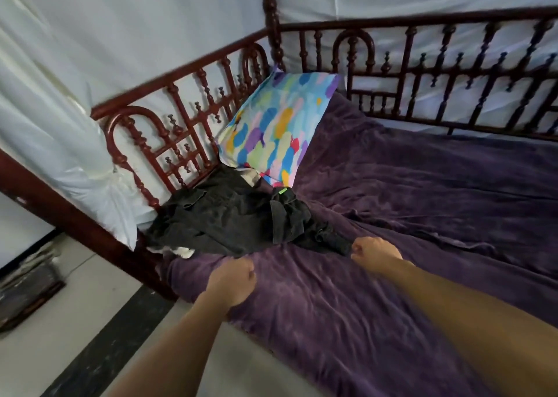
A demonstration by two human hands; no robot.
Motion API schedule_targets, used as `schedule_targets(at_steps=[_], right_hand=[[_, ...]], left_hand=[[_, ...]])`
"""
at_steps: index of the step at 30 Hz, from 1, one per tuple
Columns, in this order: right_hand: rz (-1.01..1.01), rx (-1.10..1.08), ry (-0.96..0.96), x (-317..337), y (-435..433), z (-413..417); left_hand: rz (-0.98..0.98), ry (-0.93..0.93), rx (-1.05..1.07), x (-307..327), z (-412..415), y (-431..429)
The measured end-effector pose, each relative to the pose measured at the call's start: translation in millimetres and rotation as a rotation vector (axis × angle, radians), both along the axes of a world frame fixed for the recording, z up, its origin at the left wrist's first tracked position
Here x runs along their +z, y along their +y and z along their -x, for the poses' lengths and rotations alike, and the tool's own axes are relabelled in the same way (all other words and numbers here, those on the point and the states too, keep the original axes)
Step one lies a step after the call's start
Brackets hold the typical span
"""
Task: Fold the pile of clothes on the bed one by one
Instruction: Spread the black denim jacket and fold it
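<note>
Both forearms stretched forward over purple blanket (392, 321). Left hand (231, 282) curled into fist, back turned up, nothing seen held. Right hand (374, 253) likewise curled, knuckles set against near edge of pile of clothes (235, 215); grip on cloth cannot be told. Dark pile heaped just beyond both hands, mostly ahead of left one. Patterned pillow (271, 128) propped beyond pile, against bed rail (181, 131).
</note>
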State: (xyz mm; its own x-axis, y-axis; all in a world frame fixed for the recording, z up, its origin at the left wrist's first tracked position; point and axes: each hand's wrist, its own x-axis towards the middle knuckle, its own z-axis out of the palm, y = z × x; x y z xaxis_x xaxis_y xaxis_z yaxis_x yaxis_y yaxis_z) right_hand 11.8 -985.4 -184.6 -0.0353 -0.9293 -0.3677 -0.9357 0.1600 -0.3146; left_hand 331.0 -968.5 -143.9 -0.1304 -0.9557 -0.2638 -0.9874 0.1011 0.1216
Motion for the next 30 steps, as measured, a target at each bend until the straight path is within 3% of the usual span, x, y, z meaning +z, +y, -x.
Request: schedule_targets(at_steps=[8, 16, 24, 28, 30], right_hand=[[-0.110, -0.089, 0.015, -40.7, -85.5, -22.4], [-0.355, -0.349, 0.004, -118.0, -134.8, -58.0], [-0.186, -0.482, 0.055, -174.5, -208.6, -78.8], [-0.296, -0.557, -0.010, -226.7, -232.1, -79.5], [-0.368, -0.569, 0.000, -249.0, -229.6, -91.6]], left_hand=[[-0.166, 0.032, -0.107, -54.4, -14.0, -123.3], [-0.223, 0.014, -0.488, -137.6, -13.6, -255.7], [-0.063, -0.194, -0.925, -214.1, 28.4, -347.1], [-0.083, -0.356, -0.902, -271.1, 30.2, -376.1], [-0.058, -0.343, -0.846, -287.9, 21.6, -380.8]])
